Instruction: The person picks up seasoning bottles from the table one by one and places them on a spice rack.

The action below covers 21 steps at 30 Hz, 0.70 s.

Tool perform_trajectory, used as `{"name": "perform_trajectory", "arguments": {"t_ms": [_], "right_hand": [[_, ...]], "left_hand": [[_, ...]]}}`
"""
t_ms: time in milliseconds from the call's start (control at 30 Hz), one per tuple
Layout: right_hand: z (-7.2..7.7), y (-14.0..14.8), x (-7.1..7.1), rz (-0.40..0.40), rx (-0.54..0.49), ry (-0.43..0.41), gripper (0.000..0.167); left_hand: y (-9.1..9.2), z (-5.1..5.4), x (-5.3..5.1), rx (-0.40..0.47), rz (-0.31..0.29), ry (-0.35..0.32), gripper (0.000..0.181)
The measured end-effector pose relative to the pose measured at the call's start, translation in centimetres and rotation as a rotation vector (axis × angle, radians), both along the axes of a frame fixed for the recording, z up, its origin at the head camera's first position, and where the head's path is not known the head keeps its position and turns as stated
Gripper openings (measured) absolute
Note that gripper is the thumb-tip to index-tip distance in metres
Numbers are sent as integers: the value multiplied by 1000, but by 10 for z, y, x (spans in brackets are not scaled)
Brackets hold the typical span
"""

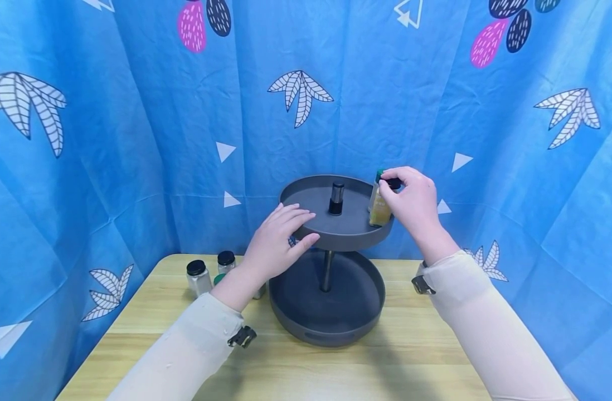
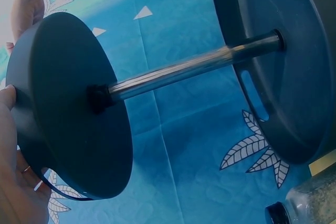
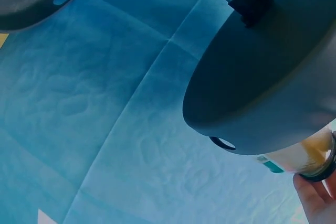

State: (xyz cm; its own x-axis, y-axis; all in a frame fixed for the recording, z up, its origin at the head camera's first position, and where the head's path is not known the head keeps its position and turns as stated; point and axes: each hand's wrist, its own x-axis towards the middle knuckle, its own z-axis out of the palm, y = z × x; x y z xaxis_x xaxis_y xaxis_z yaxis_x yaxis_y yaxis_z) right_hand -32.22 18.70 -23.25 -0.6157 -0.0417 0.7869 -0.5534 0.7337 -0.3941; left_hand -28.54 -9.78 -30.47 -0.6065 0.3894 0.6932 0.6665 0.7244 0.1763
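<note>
A two-tier dark grey turntable stands on the table, its upper tray (image 1: 346, 240) joined by a metal post (image 2: 173, 74) to a lower tray (image 1: 331, 337). At the upper tray's right side, my right hand (image 1: 415, 200) pinches the black lid of a spice jar (image 1: 380, 211) with yellow contents; the jar is by the inner rim. A green cap (image 1: 379, 175) shows just behind it, its jar mostly hidden. My left hand (image 1: 281, 242) rests against the left side of the upper tray, fingers extended and the thumb touching the outer wall.
Left of the turntable, several jars stand on the wooden table (image 1: 416, 334), among them a black-lidded jar (image 1: 199, 278), another black-lidded jar (image 1: 226, 262) and a green lid (image 1: 219, 278) partly behind my left arm. A blue patterned curtain (image 1: 306, 150) hangs close behind.
</note>
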Motion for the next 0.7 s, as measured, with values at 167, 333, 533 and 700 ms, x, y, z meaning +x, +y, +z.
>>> {"name": "perform_trajectory", "arguments": {"t_ms": [167,333,533,700], "right_hand": [[0,1,0,1,8,-18,20],[0,2,0,-3,18,-16,20],[2,2,0,5,26,-1,20],[2,1,1,8,28,-4,20]], "left_hand": [[0,-1,0,3,-5,-5,51],[1,-1,0,3,-11,10,50],[1,0,0,1,-8,9,50],[1,0,1,-2,0,1,51]]}}
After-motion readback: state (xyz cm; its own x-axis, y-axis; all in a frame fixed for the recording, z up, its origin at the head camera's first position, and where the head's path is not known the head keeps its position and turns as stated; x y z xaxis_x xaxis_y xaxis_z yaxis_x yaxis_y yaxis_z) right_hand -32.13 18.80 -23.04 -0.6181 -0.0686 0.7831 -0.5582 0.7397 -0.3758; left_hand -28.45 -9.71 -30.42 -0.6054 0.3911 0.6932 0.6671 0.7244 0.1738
